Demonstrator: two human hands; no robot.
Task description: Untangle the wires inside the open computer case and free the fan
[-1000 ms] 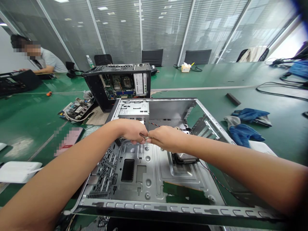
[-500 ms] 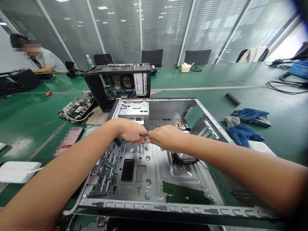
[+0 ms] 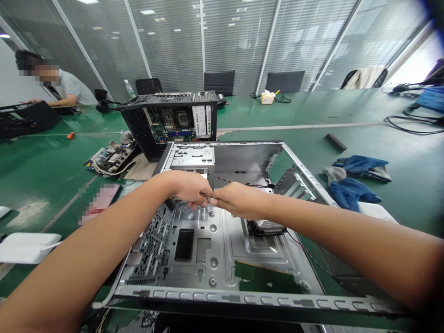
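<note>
An open metal computer case (image 3: 222,296) lies on its side in front of me. Above its floor my left hand (image 3: 191,189) and my right hand (image 3: 239,200) meet, knuckles close together. Both are closed on a thin, pale cable (image 3: 209,198), of which only a short piece shows between the fingers. Below my right wrist, a finned heatsink (image 3: 267,227) rests inside the case. A green memory module (image 3: 265,279) lies flat on the case floor near the front rim. Dark, multicoloured wires (image 3: 305,252) run from the heatsink over the case's right side.
Behind stands a second open computer tower (image 3: 138,134). Left of it lies a loose circuit board (image 3: 113,157) with cables. Blue gloves (image 3: 354,194) and a dark bar (image 3: 336,143) are on the right; a white adapter (image 3: 29,247) is at left. A person (image 3: 69,88) sits at far left.
The pale cable bundle that showed behind my right hand has dropped out of sight there. Both hands keep nearly the same place, with a slight shift of the fingers.
</note>
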